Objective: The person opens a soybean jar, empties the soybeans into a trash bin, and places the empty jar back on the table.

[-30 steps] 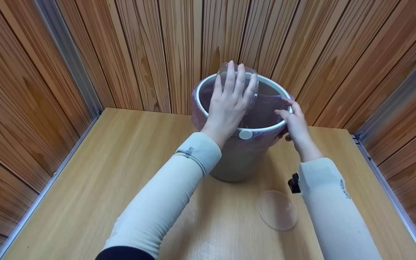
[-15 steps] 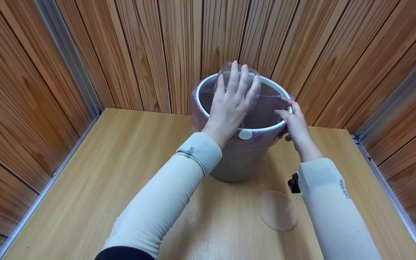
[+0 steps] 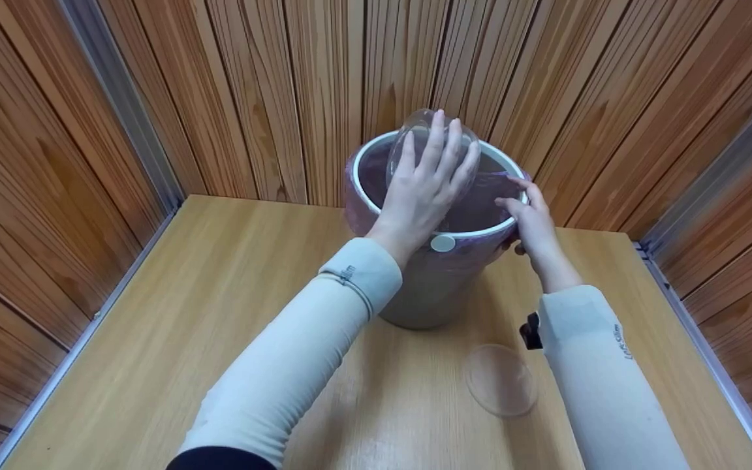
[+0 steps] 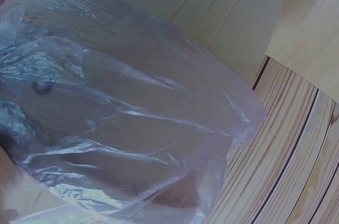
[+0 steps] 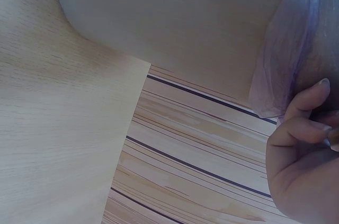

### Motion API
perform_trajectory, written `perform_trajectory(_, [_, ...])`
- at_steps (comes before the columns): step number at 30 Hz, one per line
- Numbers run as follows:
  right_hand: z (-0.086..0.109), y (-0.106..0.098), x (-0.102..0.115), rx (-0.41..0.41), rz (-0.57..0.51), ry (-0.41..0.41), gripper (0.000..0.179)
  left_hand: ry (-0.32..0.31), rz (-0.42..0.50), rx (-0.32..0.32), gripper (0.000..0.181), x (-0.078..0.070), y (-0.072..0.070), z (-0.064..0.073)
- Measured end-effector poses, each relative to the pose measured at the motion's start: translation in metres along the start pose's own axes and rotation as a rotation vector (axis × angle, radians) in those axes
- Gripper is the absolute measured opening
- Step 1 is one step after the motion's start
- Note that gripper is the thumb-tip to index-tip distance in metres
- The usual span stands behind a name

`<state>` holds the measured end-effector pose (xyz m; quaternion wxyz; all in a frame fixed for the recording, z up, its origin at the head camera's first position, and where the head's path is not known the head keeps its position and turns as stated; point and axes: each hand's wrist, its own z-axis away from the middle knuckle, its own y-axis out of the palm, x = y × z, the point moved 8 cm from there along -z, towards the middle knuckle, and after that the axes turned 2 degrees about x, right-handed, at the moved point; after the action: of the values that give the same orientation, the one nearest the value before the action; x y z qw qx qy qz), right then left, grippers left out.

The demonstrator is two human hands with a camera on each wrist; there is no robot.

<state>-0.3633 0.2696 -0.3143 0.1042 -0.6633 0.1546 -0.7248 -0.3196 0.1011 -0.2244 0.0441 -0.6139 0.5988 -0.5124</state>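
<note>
A grey trash can (image 3: 418, 303) with a white rim (image 3: 376, 143) stands on the table, lined with a thin purple plastic bag (image 3: 358, 212) folded over its rim. Over its mouth my left hand (image 3: 418, 189) holds a clear round plastic container (image 3: 397, 156), tilted, fingers spread across it; the thumb is hidden. My right hand (image 3: 536, 219) grips the can's right rim and the bag, thumb inside. In the left wrist view the wrinkled bag (image 4: 132, 102) fills most of the picture. Curled fingers of the right hand (image 5: 304, 160) show beside the bag (image 5: 278, 70) in the right wrist view.
A clear round lid (image 3: 502, 380) lies flat on the wooden table (image 3: 219, 274), in front of the can and left of the right forearm. Wood-plank walls (image 3: 324, 85) with metal corner strips stand behind and at both sides.
My left hand has shifted slightly to the right over the can, and the container has turned so more of it shows at the left. The right hand and the lid stay put.
</note>
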Motion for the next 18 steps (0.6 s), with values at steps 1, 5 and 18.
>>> perform_trajectory(1, [0.0,0.0,0.0,0.0,0.001,-0.001,0.056,0.003,-0.003,-0.003,0.091,0.0,0.0,0.0])
perform_trajectory(5, [0.0,0.001,0.0,0.002,0.001,0.002,0.057,0.018,-0.011,-0.016,0.088,-0.002,-0.001,0.0])
perform_trajectory(18, [0.021,0.004,0.019,0.019,0.003,0.003,0.058,0.104,-0.079,-0.025,0.09,-0.012,-0.004,-0.001])
